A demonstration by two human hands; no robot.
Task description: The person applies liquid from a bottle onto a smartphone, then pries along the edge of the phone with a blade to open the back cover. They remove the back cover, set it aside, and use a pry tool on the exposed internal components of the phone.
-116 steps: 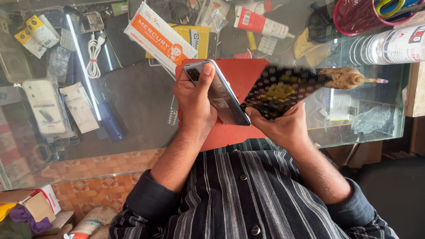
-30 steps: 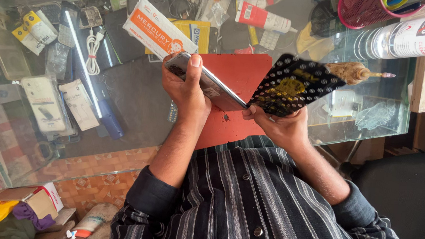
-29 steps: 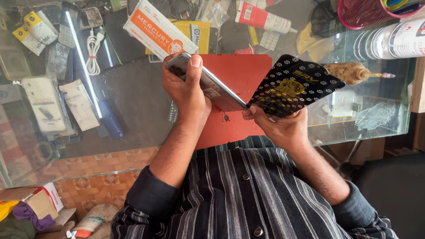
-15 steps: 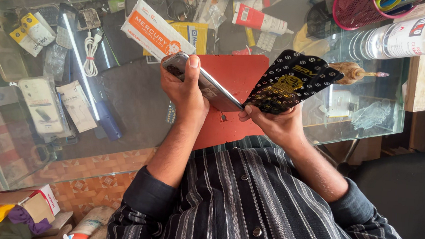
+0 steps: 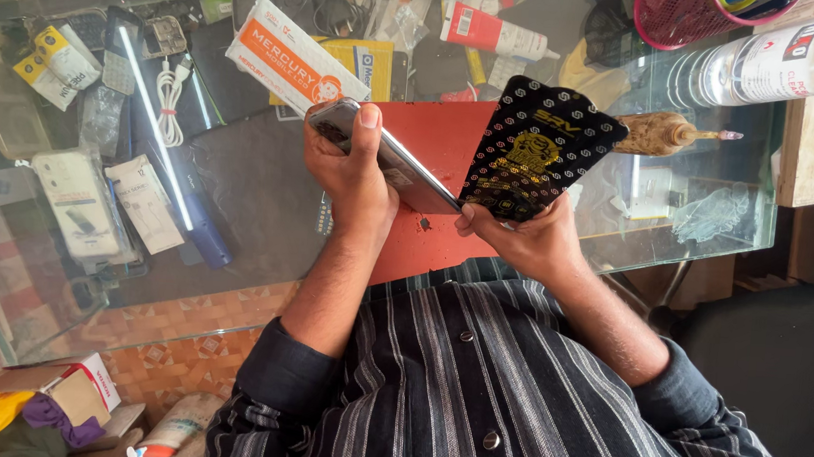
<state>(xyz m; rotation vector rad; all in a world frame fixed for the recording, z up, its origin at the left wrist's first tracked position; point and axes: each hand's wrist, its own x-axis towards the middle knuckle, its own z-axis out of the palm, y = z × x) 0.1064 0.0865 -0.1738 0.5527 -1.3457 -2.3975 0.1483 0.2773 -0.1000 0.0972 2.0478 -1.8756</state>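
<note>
— What could be going wrong here?

— Your left hand [image 5: 349,172] is clamping the smartphone [image 5: 383,155] by its edges only, thumb over the top, tilted above the red mat [image 5: 442,140]; it could be slipping toward the glass counter [image 5: 237,198]. Your right hand [image 5: 521,238] is pinching the black patterned packet [image 5: 536,152] at its near end, just right of the phone, so it could be bending.

— And the phone?

— It's lying inside your closed left fingers, touching the packet's corner.

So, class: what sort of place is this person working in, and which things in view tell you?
Probably a mobile phone repair or accessories shop. A glass display counter holds packaged accessories and a white cable, and the person holds a phone beside a black patterned packet.
</note>
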